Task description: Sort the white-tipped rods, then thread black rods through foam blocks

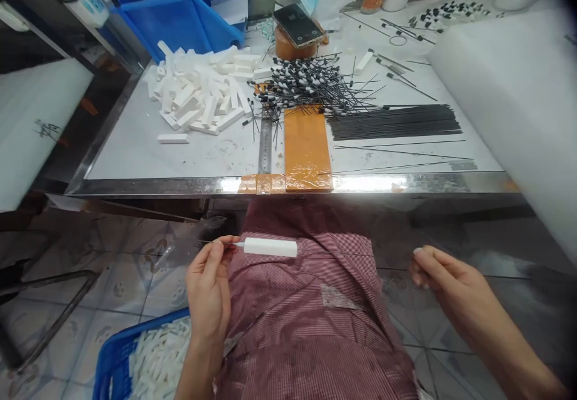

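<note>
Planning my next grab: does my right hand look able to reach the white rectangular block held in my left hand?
Probably yes. The right hand hangs off to the side, roughly level with the white rectangular block, and only open space lies between them, above the red checked garment.

Right there, your white oblong block (269,246) is held level at lower centre, thin black rod (204,242) jutting from its left end.

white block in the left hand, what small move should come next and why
I'd probably bring the right hand across to steady the white block. The left hand pinches a thin black rod at the block's end, so the block seems to jut out unsupported, and nothing visibly occupies the right hand.
</note>
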`<action>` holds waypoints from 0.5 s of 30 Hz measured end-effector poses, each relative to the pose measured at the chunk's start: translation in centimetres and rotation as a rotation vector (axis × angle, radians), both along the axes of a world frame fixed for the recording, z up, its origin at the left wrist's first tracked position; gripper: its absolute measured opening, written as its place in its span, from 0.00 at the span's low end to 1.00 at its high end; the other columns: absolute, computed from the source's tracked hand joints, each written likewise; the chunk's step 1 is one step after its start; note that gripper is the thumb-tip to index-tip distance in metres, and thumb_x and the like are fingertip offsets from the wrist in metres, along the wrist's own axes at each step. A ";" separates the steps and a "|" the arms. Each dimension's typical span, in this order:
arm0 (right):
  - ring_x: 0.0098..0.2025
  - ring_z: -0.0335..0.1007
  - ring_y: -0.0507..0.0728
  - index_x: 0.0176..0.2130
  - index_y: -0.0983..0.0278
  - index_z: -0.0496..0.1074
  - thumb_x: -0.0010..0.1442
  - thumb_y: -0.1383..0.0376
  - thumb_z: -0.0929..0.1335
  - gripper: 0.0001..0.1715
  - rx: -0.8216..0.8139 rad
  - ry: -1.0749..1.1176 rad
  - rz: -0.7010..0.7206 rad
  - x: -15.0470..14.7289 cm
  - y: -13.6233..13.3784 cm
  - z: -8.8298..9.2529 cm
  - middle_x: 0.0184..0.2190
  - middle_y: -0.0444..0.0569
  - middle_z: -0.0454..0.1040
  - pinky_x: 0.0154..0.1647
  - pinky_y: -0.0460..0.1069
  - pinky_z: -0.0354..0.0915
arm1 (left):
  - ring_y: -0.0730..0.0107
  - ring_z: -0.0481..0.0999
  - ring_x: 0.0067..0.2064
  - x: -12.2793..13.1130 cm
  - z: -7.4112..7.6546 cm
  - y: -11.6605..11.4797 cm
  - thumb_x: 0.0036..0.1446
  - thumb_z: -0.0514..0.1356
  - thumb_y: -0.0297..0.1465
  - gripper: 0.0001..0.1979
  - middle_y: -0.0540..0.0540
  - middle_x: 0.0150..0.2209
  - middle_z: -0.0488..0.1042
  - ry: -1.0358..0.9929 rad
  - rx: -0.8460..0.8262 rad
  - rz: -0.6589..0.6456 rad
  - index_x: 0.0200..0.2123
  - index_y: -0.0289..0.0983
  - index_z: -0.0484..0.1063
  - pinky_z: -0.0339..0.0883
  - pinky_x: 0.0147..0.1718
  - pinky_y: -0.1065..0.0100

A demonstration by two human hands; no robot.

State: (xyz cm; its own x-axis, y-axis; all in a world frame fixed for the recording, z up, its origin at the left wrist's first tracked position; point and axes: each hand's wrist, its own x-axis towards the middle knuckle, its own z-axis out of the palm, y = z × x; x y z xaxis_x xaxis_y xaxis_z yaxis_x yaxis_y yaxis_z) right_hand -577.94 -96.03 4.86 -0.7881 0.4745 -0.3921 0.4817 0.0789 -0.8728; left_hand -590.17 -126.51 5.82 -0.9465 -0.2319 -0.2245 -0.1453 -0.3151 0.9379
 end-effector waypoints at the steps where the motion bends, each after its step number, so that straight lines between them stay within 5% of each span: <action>1: 0.26 0.54 0.53 0.22 0.61 0.63 0.58 0.45 0.66 0.26 -0.016 -0.012 0.000 0.0 0.1 0.0 0.22 0.43 0.61 0.27 0.47 0.53 | 0.72 0.76 0.35 0.0 0.0 0.0 0.51 0.67 0.34 0.07 0.47 0.31 0.79 0.002 -0.008 0.006 0.29 0.36 0.79 0.69 0.37 0.73; 10: 0.33 0.61 0.54 0.31 0.57 0.69 0.55 0.47 0.69 0.18 -0.013 -0.095 -0.044 0.1 0.7 -1.2 0.27 0.42 0.68 0.36 0.47 0.56 | 0.72 0.75 0.37 -0.3 -0.6 0.0 0.53 0.65 0.35 0.07 0.47 0.33 0.78 -0.011 -0.028 -0.012 0.29 0.36 0.79 0.69 0.40 0.72; 15: 0.30 0.62 0.56 0.26 0.57 0.68 0.55 0.45 0.67 0.20 0.056 -0.080 -0.022 0.0 1.3 -2.3 0.24 0.44 0.66 0.32 0.50 0.60 | 0.73 0.75 0.37 -0.5 -0.6 0.4 0.52 0.66 0.35 0.08 0.47 0.33 0.78 -0.010 -0.015 -0.016 0.29 0.35 0.79 0.69 0.40 0.73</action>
